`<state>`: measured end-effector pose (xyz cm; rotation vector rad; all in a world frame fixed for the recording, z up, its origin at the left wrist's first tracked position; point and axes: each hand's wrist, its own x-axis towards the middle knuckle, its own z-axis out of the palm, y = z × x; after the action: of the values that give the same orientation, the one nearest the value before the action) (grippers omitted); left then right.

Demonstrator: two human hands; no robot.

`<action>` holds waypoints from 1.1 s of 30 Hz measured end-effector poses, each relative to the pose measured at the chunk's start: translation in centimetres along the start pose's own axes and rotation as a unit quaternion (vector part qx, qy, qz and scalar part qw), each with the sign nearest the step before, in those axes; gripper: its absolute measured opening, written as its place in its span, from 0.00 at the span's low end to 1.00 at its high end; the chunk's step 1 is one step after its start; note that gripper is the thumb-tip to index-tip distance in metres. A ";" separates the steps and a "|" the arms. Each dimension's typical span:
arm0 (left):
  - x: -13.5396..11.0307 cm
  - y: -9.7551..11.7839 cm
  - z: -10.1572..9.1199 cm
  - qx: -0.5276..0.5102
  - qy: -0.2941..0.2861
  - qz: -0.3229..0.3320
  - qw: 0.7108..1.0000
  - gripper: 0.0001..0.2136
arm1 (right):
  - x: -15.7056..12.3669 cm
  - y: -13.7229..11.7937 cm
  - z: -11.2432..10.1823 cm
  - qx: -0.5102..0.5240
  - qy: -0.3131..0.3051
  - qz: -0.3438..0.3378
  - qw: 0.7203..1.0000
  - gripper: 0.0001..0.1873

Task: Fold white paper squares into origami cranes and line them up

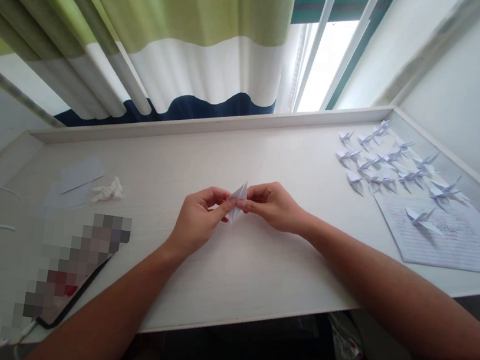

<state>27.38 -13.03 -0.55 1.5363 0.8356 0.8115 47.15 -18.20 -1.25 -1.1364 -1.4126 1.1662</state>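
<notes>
Between my two hands, over the middle of the white desk, is a small piece of folded white paper [238, 194] with a pointed tip upward and another point below. My left hand [202, 217] pinches its left side between thumb and fingers. From the right, my right hand [273, 205] grips the other side with thumb and forefinger. The fingers cover part of the folds. Several finished white paper cranes [383, 158] stand in a group at the back right of the desk, and one more crane [422, 219] rests apart from them.
Under that lone crane lies a lined, written-on paper pad [457, 249]. At left are flat paper sheets [82, 176], a crumpled tissue [109, 189] and a blurred phone [79, 276] with a cable. A raised rim [212, 126] borders the desk's back, before curtains [192, 12].
</notes>
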 end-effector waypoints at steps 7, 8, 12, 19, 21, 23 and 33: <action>0.1 0.2 -0.2 -0.061 -0.020 -0.085 0.994 0.16 | 0.0 -0.1 0.4 -0.006 0.035 -0.011 0.999 0.23; 0.1 0.2 -0.2 -0.073 -0.023 -0.093 0.993 0.16 | -0.1 -0.2 0.4 -0.010 0.039 -0.011 0.999 0.24; 0.0 0.3 0.2 -0.106 -0.034 -0.115 0.987 0.15 | -0.2 -0.2 0.7 -0.024 0.047 -0.019 0.998 0.25; 0.0 -0.1 0.6 -0.108 -0.037 -0.110 0.987 0.15 | -0.1 0.3 0.8 -0.011 0.044 -0.022 0.999 0.23; 0.1 -0.3 0.5 -0.115 -0.050 -0.111 0.986 0.15 | -0.1 0.4 0.8 0.009 0.041 -0.024 0.999 0.22; 0.1 -0.4 0.5 -0.126 -0.086 -0.124 0.981 0.15 | 0.0 0.4 0.8 0.038 0.041 -0.021 0.998 0.22; -0.1 -0.1 0.0 -0.090 -0.212 -0.125 0.965 0.19 | -0.2 -0.4 0.1 0.058 0.111 -0.049 0.991 0.21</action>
<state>27.30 -13.05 -0.70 1.3424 0.6028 0.3429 47.10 -18.49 -0.89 -1.0680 -1.2016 1.0046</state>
